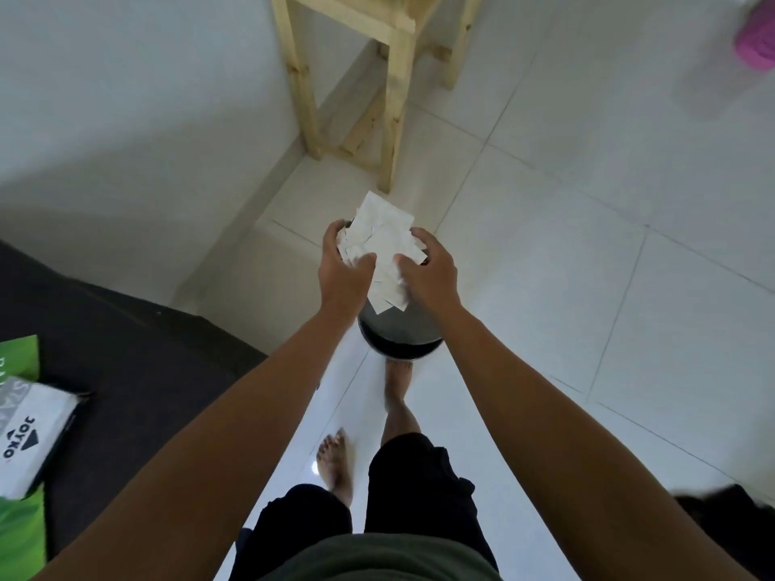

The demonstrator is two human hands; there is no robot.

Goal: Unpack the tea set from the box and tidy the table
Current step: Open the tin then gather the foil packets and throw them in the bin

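Both of my hands hold a bundle of white paper pieces [379, 241] between them, right over a grey round bin [398, 329] that stands on the white tiled floor. My left hand [346, 262] grips the bundle's left side and my right hand [427, 268] grips its right side. Some sheets hang down against the bin's front. The bin's opening is hidden by the paper and my hands. No tea set or box is in view.
A light wooden stool or table frame [394, 98] stands beyond the bin by the white wall. At left lies a dark mat [138, 371] with a white-and-green printed package [29, 429]. A pink object [755, 44] sits top right. My bare feet [335, 459] stand behind the bin.
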